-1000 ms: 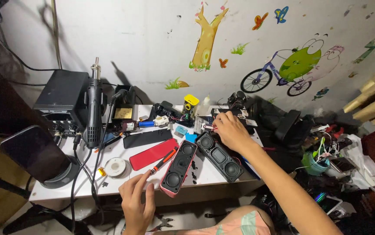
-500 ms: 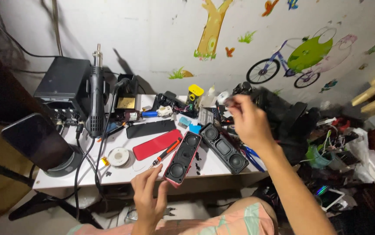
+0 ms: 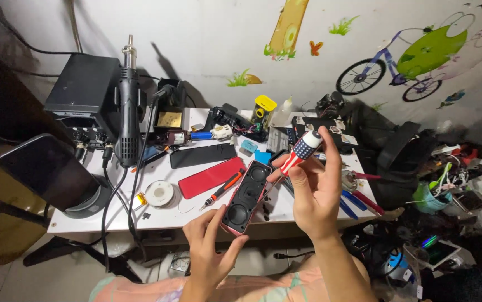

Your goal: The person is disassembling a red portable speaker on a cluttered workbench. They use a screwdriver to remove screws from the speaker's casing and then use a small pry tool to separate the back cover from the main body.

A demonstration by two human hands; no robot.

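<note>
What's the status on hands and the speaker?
Left hand grips red-edged black speaker shell. Right hand holds striped-handled screwdriver above it. Orange-black pen tool lies alongside.

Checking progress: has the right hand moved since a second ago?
Yes. The right hand left the table's far clutter, coming nearer, now holding a screwdriver above the speaker.
</note>
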